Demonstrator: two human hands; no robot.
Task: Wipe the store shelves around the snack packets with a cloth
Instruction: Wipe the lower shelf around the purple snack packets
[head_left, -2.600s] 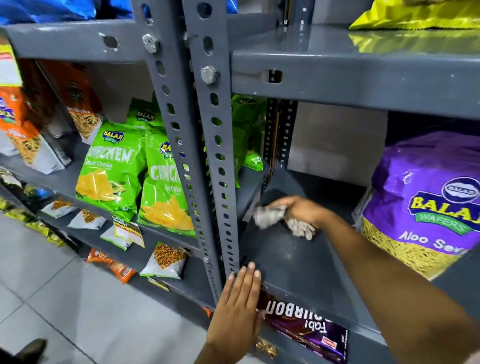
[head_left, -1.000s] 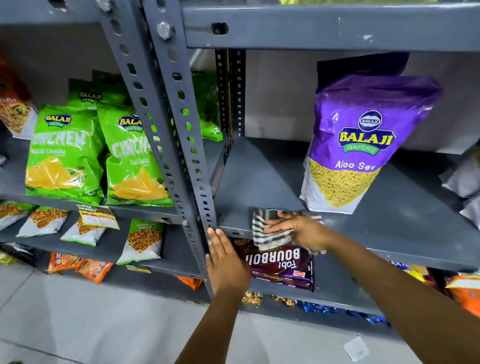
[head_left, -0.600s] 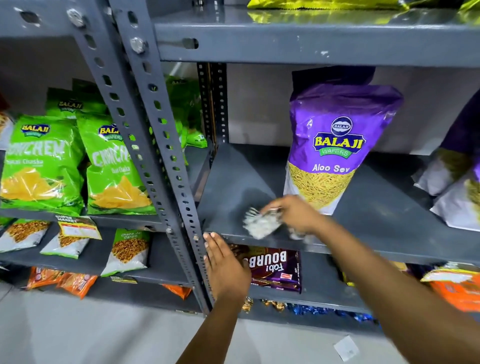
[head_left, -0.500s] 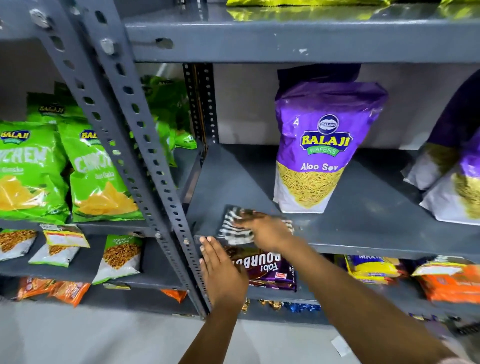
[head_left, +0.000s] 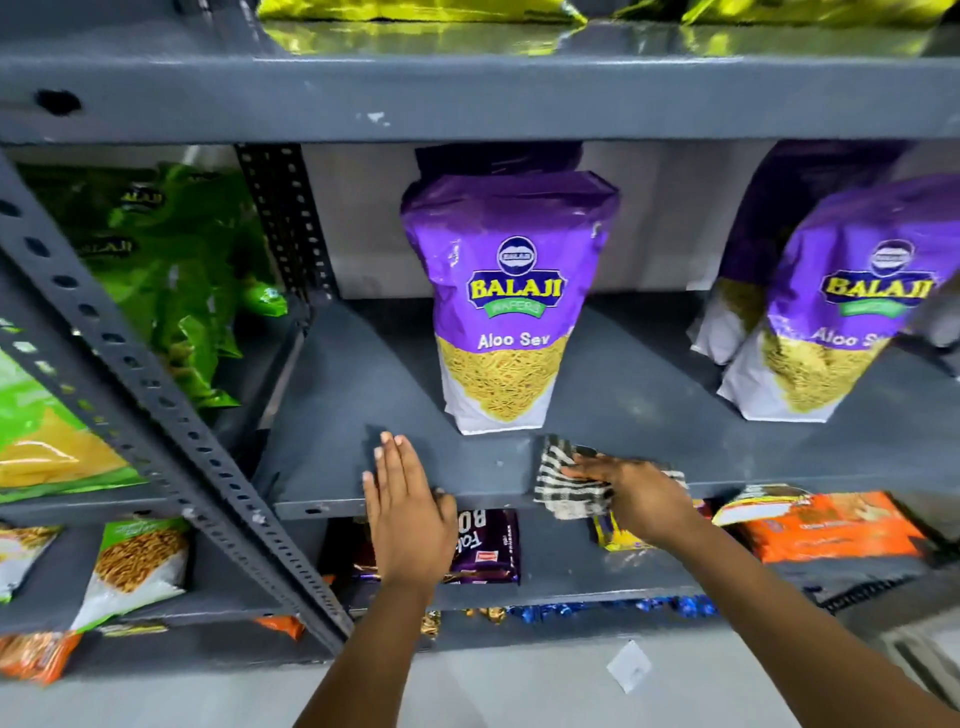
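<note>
My right hand (head_left: 636, 496) presses a black-and-white checked cloth (head_left: 563, 486) onto the front edge of the grey metal shelf (head_left: 374, 374), just in front and to the right of a purple Aloo Sev packet (head_left: 501, 296) standing upright. A second purple packet (head_left: 841, 306) leans at the right. My left hand (head_left: 405, 512) lies flat with fingers together on the shelf's front lip, left of the cloth, holding nothing.
A slotted grey upright (head_left: 156, 410) slants across the left. Green snack packets (head_left: 171, 270) fill the left bay. Below are a dark Bourbon biscuit pack (head_left: 488, 545), orange packs (head_left: 826, 530) and small white packets (head_left: 135, 561). Yellow packets (head_left: 415, 10) sit on the top shelf.
My right hand has slid the cloth rightward along the shelf's front edge, past the purple packet. My left hand has moved from the upright onto the shelf lip. The view has shifted right.
</note>
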